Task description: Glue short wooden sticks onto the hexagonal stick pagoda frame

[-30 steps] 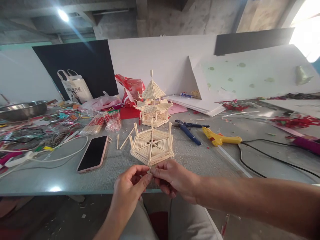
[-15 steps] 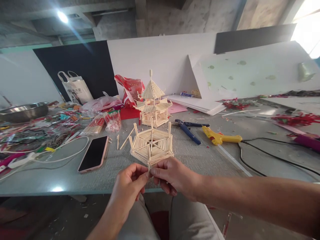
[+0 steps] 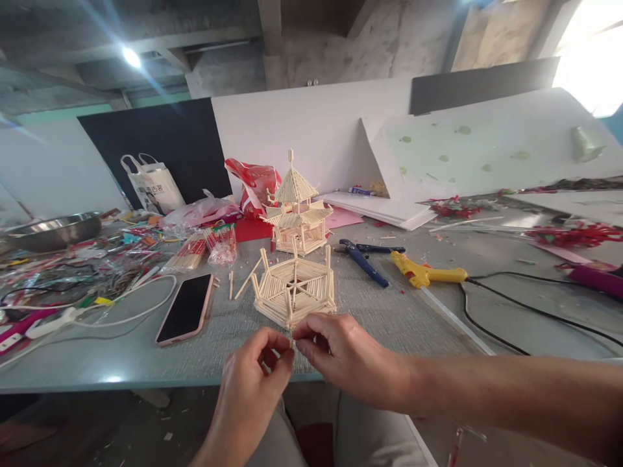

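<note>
Close to the table's front edge, my left hand (image 3: 260,373) is closed, thumb and forefinger pinching what looks like a short pale wooden stick (image 3: 292,342), mostly hidden by fingertips. My right hand (image 3: 348,357) meets it from the right, its thumb and fingertips closed on the same small piece. Just beyond my fingers sits a hexagonal stick base (image 3: 311,297), with spokes meeting in the middle and short upright posts at its corners. Behind it stands a tiered stick pavilion (image 3: 298,220) with a pointed roof. Loose sticks (image 3: 248,279) lie left of the base.
A phone (image 3: 185,308) lies at the left beside a white cable. Blue-handled pliers (image 3: 365,259) and a yellow glue gun (image 3: 428,271) with a black cord are on the right. Bundled sticks (image 3: 187,253), a red bag (image 3: 250,185) and a metal bowl (image 3: 56,230) sit farther back.
The view has tilted up slightly, so the table things appear lower. Both hands stay together at the fingertips; my right fingers have shifted their pinch a little. The base and pavilion stay put.
</note>
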Demonstrator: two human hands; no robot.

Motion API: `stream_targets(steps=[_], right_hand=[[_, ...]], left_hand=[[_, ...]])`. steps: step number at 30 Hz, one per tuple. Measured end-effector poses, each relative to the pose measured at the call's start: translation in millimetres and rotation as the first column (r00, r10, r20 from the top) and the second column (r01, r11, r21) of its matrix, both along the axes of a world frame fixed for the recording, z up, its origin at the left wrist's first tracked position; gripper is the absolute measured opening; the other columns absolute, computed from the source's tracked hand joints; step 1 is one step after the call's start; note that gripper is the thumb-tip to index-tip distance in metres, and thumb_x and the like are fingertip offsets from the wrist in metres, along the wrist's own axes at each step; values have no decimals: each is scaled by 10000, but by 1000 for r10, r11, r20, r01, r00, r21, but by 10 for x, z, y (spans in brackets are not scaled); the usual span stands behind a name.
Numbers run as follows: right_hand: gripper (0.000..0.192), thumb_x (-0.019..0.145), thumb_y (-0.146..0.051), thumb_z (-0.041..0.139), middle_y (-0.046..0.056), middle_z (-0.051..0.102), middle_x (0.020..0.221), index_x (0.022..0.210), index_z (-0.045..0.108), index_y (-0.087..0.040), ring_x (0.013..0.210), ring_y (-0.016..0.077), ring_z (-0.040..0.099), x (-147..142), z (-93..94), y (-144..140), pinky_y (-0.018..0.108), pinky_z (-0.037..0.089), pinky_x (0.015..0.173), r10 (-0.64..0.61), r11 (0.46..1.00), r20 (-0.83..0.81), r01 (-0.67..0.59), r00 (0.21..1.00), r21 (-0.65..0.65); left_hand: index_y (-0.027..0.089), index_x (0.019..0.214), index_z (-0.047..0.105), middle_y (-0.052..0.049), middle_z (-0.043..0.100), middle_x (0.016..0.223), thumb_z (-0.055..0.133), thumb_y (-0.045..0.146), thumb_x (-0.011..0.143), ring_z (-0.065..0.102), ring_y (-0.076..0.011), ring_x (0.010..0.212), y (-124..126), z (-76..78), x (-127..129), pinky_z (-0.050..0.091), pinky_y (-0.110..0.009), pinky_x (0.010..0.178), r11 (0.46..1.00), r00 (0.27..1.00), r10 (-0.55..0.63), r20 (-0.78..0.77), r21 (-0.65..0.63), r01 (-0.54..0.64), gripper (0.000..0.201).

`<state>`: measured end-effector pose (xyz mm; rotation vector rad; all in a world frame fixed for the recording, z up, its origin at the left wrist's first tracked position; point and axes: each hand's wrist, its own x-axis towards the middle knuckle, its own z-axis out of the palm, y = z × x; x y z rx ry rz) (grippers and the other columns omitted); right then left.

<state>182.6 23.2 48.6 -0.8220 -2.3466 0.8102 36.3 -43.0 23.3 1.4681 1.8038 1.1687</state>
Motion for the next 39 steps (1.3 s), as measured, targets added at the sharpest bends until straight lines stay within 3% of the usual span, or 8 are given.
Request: stream_targets(steps=[6,9,13,19,23,29,34,39], right_hand=[[158,811,-157,472,28,600,701,797,627,-134,623,99,503,35,-17,25,214,375,590,78,986,39,-83,996,148],[174,821,-149,457,39,605,708,788,626,-127,636,108,507,35,-7,52,224,371,601,101,973,79,-115,992,201],[184,814,-144,461,24,596,662,756,635,-137,602,100,501,30,39,110,209,361,571,91,984,80,-102,993,146],[187,818,-144,454,35,611,706,808,641,-146,634,110,519,73,90,241,221,361,602,22,967,105,-48,994,249],[190,841,-172,434,60,626,794,841,621,-138,704,139,546,85,74,314,246,347,612,-41,924,239,-54,970,378],[166,848,-212,430,76,601,855,862,582,-146,648,150,546,40,39,348,253,256,480,-144,830,427,-126,893,543],[184,851,-255,439,94,596,933,905,568,-136,642,171,573,-14,62,351,253,273,450,-161,829,483,-147,861,540],[240,838,-248,455,105,587,1028,1032,542,-136,722,207,600,-61,114,352,278,380,494,-146,834,494,-161,857,527]], left_hand=[[213,688,550,47,513,558,556,313,748,463,-106,506,7,-11,60,366,-211,504,999,998,-29,-49,30,31,117],[204,682,549,59,482,521,575,335,724,441,-92,457,16,3,81,322,-194,420,997,990,-50,129,-48,57,140],[175,672,554,79,446,456,625,303,659,373,-54,359,83,87,27,215,-169,330,976,902,-30,431,-182,119,147],[148,604,523,69,457,519,653,279,609,312,-11,388,309,216,-184,152,-158,351,949,801,-10,599,-248,197,185],[165,569,461,109,331,464,681,301,580,239,-7,386,419,162,-202,99,-161,359,947,772,46,634,-274,168,259],[175,568,426,114,320,462,664,295,574,235,0,381,413,90,-165,87,-159,363,948,763,86,641,-289,136,266],[175,566,422,107,348,469,645,264,546,282,0,376,399,104,-156,94,-152,359,942,774,110,624,-314,120,241],[175,588,439,109,348,467,661,290,532,290,-6,383,411,111,-137,110,-152,358,936,786,125,606,-334,108,256]])
